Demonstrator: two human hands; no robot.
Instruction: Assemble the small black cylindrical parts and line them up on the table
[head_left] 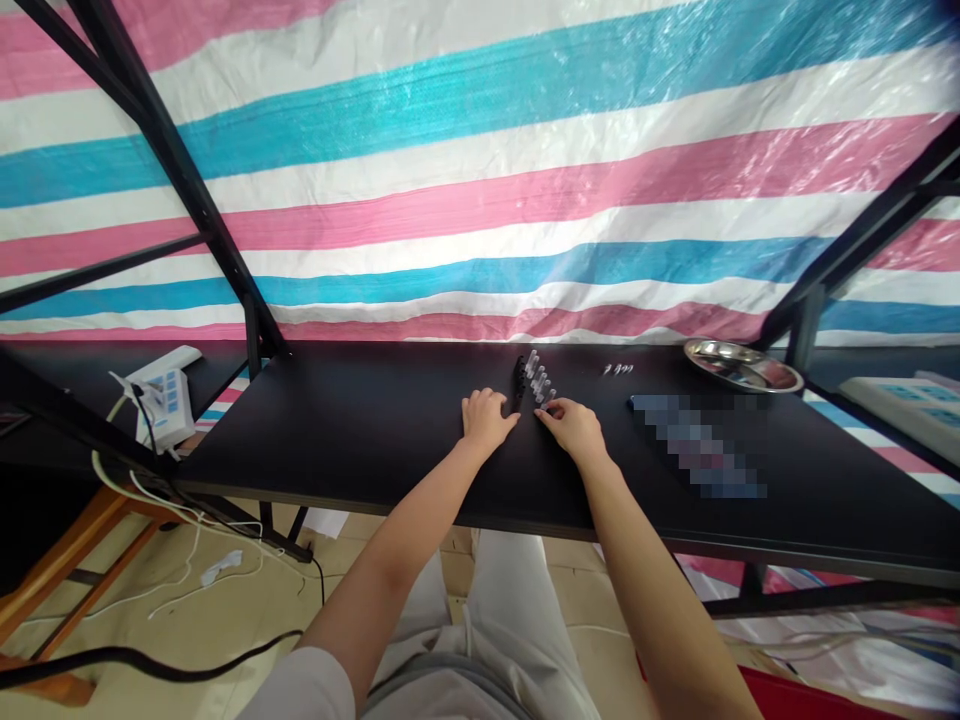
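My left hand [486, 418] rests on the black table [360, 430] with its fingers curled against the near end of a narrow black strip [518, 381]. My right hand [574, 426] lies just to the right, fingertips pinched at the near end of a row of small clear pieces [539, 380] that runs beside the strip. What the fingers grip is too small to name.
A few tiny pale parts [618, 369] lie further right, and a round metal dish [741, 365] stands at the back right. A blurred flat patch [697, 445] lies right of my hands. A white power strip [161, 398] with cables sits at the left; black frame posts flank the table.
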